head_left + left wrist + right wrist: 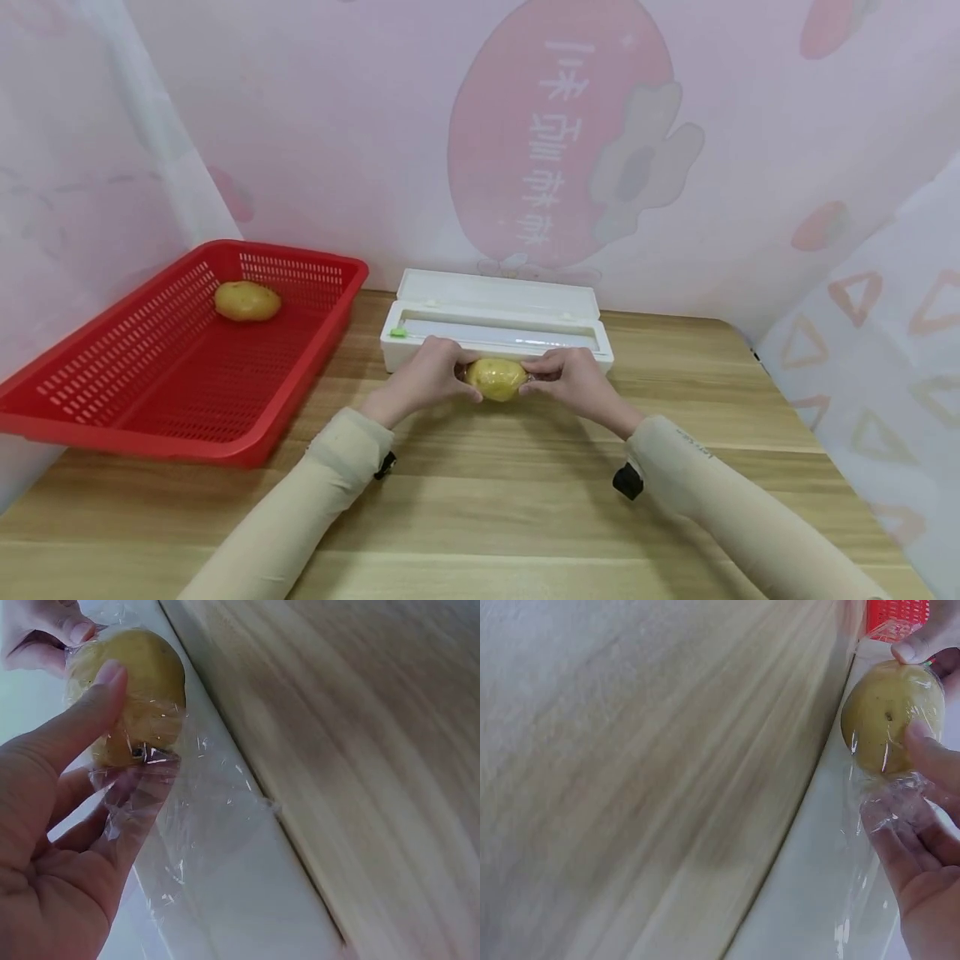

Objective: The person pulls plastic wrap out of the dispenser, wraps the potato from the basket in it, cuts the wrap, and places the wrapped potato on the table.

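A yellow potato [497, 379] is held up between both hands, just in front of a white cling film box [491, 337]. Clear cling film [187, 825] covers the potato and trails loosely from its ends in the wrist views. My left hand [433, 375] grips the left end, its thumb on the potato and its fingers beneath the film. At the other end my right hand [573, 382] grips the potato and the film in the same way. The box lid stands raised at the back, with a white roll [498, 333] inside.
A red plastic basket [285, 392] stands at the left with another potato [247, 301] in it. A green slider [397, 332] sits at the box's left end. Behind the wooden table [480, 517] hangs a pink printed curtain [337, 142].
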